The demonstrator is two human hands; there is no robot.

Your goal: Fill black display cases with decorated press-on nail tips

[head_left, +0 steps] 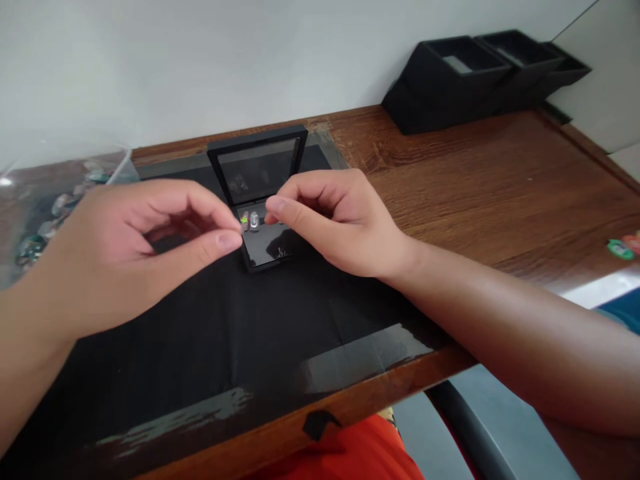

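A small black frame case [259, 269] stands open on the dark mat, its lid [215, 157] with a see-through window tilted up at the back. On the case's glossy lower half sit two small decorated pieces that look like false nails: a silver-patterned nail [255, 221] and a nail with a bright green motif [245, 221]. My left hand [155, 247] is pinched, thumb and forefinger beside the green-marked nail; whatever is between the tips is hidden. My right hand [335, 220] hovers over the case's right side, thumb pressed to forefinger, contents not visible.
At the left stands a clear plastic tub [123, 165] with many small wrapped pieces. Black open bins [450, 87] stand against the wall at back right. A green item [620, 249] lies at the right edge. The black mat [200, 360] is taped along the table's front edge.
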